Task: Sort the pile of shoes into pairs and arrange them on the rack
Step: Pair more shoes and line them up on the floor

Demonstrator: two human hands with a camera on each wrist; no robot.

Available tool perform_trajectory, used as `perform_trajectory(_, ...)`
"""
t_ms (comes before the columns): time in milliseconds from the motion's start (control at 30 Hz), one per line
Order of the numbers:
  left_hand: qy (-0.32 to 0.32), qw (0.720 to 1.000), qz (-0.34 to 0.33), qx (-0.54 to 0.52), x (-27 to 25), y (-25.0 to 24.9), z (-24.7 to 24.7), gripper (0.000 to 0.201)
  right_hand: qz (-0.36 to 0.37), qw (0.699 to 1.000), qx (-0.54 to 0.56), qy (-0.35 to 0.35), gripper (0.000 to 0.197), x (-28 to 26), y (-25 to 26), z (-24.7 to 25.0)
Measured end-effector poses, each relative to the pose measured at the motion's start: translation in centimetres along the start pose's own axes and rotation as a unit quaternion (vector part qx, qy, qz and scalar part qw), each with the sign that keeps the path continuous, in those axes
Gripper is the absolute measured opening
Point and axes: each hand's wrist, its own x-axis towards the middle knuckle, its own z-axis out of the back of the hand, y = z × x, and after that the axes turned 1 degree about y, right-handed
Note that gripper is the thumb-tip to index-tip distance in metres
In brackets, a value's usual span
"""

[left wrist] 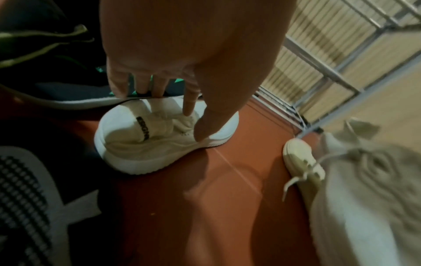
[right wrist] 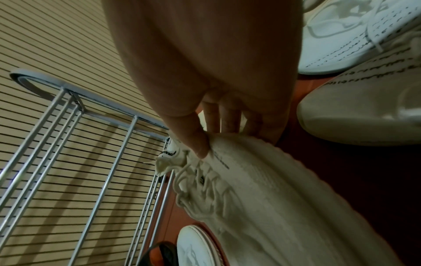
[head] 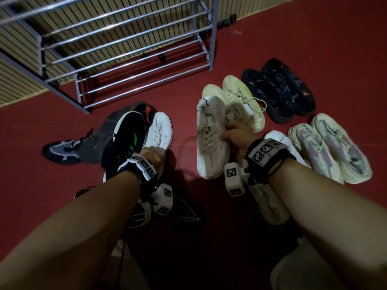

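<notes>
My right hand [head: 228,130] [right wrist: 216,142] grips a cream laced sneaker [head: 211,143] [right wrist: 273,189] by its side near the collar, thumb on top, and holds it toe toward me. My left hand [head: 151,154] [left wrist: 194,126] reaches down onto a white shoe [head: 160,130] [left wrist: 159,144] in the left pile. Its index finger sits inside the collar and the thumb presses the outer side, pinching the wall. The other fingertips touch the sole edge of a black shoe with green marks [head: 129,135] [left wrist: 68,86]. The metal rack [head: 125,49] [left wrist: 330,72] [right wrist: 68,126] stands empty against the slatted wall.
On the red floor at right lie a pale yellow-green pair [head: 243,95], a black pair [head: 280,91] and a pink-grey patterned pair [head: 330,147]. Another cream shoe [head: 270,206] lies under my right wrist. A grey shoe [head: 69,149] and a dark shoe [head: 184,214] lie by the left pile.
</notes>
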Motion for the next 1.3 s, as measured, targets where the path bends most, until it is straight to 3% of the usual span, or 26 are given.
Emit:
perform_trajectory(100, -0.046, 0.997, 0.045, -0.046, 0.8, 0.2, -1.9, 0.054, -0.008, 1.000, -0.019, -0.003, 0.058, 1.4, -0.9, -0.4)
perform_trajectory(233, -0.173, 0.972, 0.142, 0.065, 0.1, -0.9, -3.5, 0.034, -0.030, 0.999, -0.020, -0.003, 0.053, 1.6, -1.0, -1.3)
perform_trajectory(367, -0.162, 0.972, 0.158, 0.057, 0.4, -0.8, -4.1, 0.040, -0.034, 0.999, -0.029, -0.005, 0.044, 2.0, -1.3, -2.0)
perform_trajectory(500, -0.101, 0.991, 0.074, 0.055, 1.1, 0.4, -4.7, 0.052, -0.017, 0.997, -0.074, -0.010, 0.048, 2.7, -2.0, -2.7)
perform_trajectory(633, -0.169, 0.977, 0.110, 0.074, 0.4, -0.1, -4.8, 0.038, -0.003, 0.992, -0.128, -0.025, 0.062, 3.2, -2.3, -3.0)
perform_trajectory(667, -0.160, 0.978, 0.112, 0.072, 0.2, -0.3, -4.5, 0.039, 0.002, 0.990, -0.136, -0.027, 0.062, 3.5, -2.2, -3.1)
perform_trajectory(833, -0.164, 0.986, 0.036, 0.012, -0.4, -1.4, -4.3, 0.053, 0.026, 0.985, -0.168, -0.041, 0.050, 4.9, -0.3, -3.7)
perform_trajectory(1033, -0.053, 0.991, 0.028, -0.121, -0.4, -4.0, -3.4, 0.068, 0.054, 0.966, -0.251, -0.031, 0.050, 7.8, 1.1, -4.4)
perform_trajectory(1300, -0.053, 0.995, -0.010, -0.086, -0.9, -5.4, -3.9, 0.064, 0.071, 0.952, -0.290, -0.070, 0.035, 9.4, 1.5, -5.2)
